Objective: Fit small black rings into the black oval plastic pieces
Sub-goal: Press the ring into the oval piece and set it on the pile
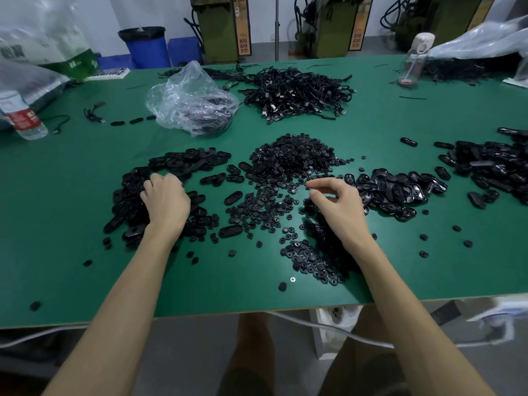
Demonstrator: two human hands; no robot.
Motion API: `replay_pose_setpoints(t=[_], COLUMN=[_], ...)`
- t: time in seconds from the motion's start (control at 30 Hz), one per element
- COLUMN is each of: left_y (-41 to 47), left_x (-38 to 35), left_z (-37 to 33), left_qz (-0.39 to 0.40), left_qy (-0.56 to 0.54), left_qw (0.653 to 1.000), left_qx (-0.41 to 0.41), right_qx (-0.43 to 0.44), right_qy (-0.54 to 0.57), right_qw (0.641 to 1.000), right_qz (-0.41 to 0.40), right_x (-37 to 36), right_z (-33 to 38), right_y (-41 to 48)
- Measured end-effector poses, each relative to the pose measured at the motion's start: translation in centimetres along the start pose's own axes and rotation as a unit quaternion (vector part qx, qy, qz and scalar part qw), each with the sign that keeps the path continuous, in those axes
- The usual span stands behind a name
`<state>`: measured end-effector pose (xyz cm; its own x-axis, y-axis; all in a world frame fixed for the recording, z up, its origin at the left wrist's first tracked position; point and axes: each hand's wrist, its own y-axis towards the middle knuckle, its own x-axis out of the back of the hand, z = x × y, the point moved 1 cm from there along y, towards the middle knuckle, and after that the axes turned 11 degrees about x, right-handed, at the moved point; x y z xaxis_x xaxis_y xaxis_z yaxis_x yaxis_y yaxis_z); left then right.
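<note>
Left grip [165, 198]: fingers curled down into the oval pieces [185, 161] left of the ring heap [291, 158]; hold cannot be told. Right grip [334, 204]: thumb and forefinger nearly meeting over that heap's near-right edge; contents indiscernible. Green tabletop [85, 167] beneath.

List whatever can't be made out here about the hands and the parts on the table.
Head view only.
- Left hand: fingertips buried in the oval pieces; its own back hides any grip.
- Right hand: thumb and forefinger nearly meet over the rings; a ring between them is too small to tell.
- Plastic bag: crumpled film blurs the dark contents.
- Heap at the right edge: cut off by the frame.
</note>
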<state>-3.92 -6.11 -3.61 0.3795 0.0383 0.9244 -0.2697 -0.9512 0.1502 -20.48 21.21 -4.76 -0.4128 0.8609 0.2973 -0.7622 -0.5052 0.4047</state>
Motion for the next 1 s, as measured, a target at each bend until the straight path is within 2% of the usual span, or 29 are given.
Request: replay_pose_setpoints(t=[0.17,0.27,0.4,0.5,0.57,0.7,0.87,1.0], left_y=[0.1,-0.6,-2.7,-4.4,-5.5,-7.9,-9.5,-9.5], left_x=[-0.2,0.0,0.9,1.1,0.6,-0.9,-2.4,-2.6], left_z=[0.2,0.1,-2.2,-4.9,-6.5,-8.8,-9.1,-8.7], left_qz=[-0.019,-0.032,0.006,0.069,0.131,0.240,0.312,0.334], left_qy=[-0.075,-0.151,-0.278,-0.379,-0.424,-0.498,-0.568,-0.597], left_qw=[0.997,0.987,0.956,0.918,0.889,0.827,0.759,0.728], left_qx=[-0.001,-0.038,-0.095,-0.096,-0.112,-0.107,-0.065,-0.043], right_qx=[0.003,0.012,0.089,0.110,0.121,0.114,0.105,0.122], right_qy=[-0.004,-0.010,-0.119,-0.225,-0.256,-0.205,-0.191,-0.186], right_qw=[1.000,1.000,0.978,0.941,0.931,0.951,0.958,0.960], right_qz=[-0.001,0.017,0.146,0.226,0.231,0.200,0.184,0.169], right_x=[0.0,0.0,-0.5,-1.2,-1.3,-1.2,-1.2,-1.0], right_z=[0.0,0.0,0.2,0.3,0.2,0.0,0.1,0.4], right_y=[0.0,0.0,-0.1,0.0,0.0,0.1,0.1,-0.1])
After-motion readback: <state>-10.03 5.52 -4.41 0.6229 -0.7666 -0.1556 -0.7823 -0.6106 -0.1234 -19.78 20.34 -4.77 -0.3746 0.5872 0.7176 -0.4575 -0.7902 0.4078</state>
